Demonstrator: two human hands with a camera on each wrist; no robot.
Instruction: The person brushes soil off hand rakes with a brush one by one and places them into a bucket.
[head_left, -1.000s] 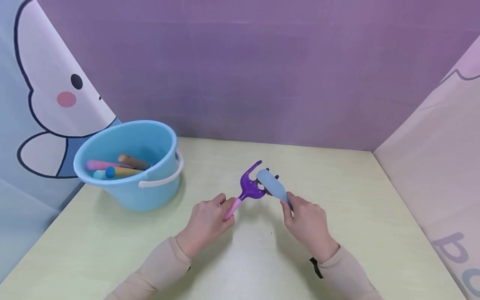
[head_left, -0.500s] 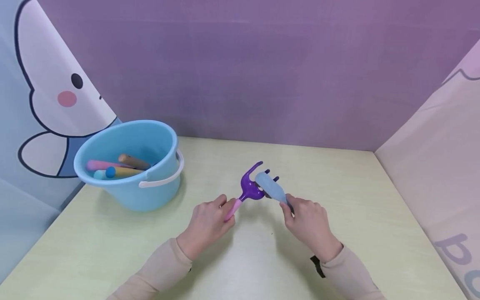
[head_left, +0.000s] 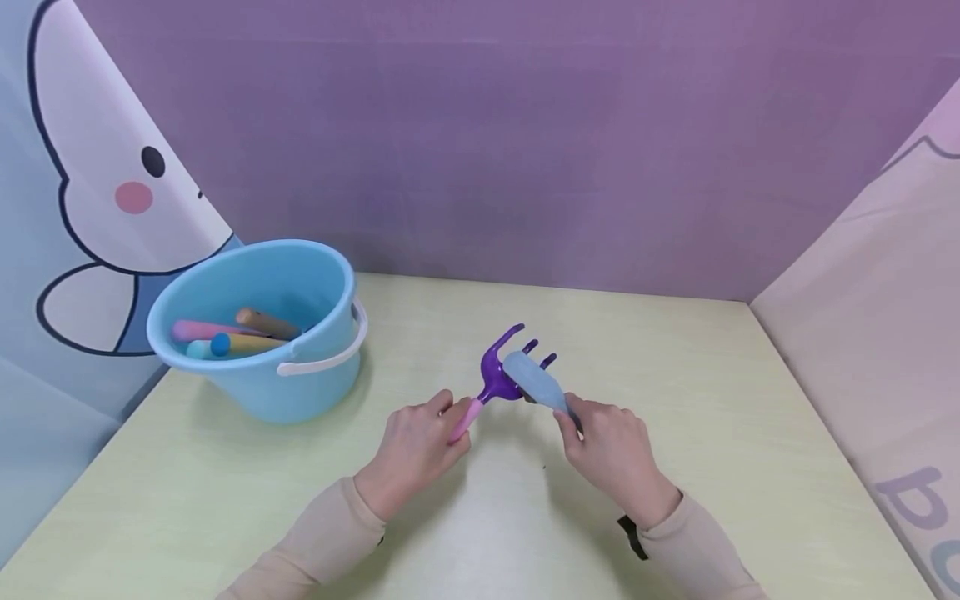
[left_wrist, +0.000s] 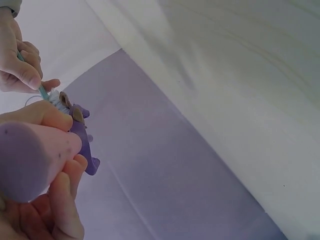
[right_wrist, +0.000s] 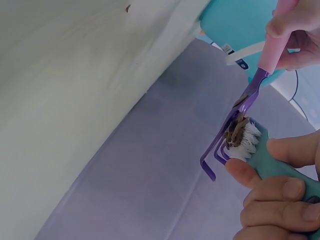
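Note:
My left hand (head_left: 414, 448) grips the pink handle of a small purple hand rake (head_left: 493, 372), raised over the table with its curved tines pointing away. My right hand (head_left: 613, 450) holds a light blue scrub brush (head_left: 536, 380) by its handle, its head lying across the rake's head. In the right wrist view, the white bristles (right_wrist: 247, 144) press against brown dirt (right_wrist: 236, 133) stuck on the rake. More brown patches (left_wrist: 77, 115) show on the rake in the left wrist view. The brush's back hides part of the tines in the head view.
A light blue bucket (head_left: 296, 396) with a white handle (head_left: 330, 360) stands at the left. Several tool handles, including a pink one (head_left: 206, 331) and a brown one (head_left: 266, 322), lie inside it. A tiny dark crumb (head_left: 543, 467) lies on the table (head_left: 712, 383).
The brush has slid left and slightly toward me across the rake's head, uncovering more of the right tines. My left hand and the rake have stayed almost still.

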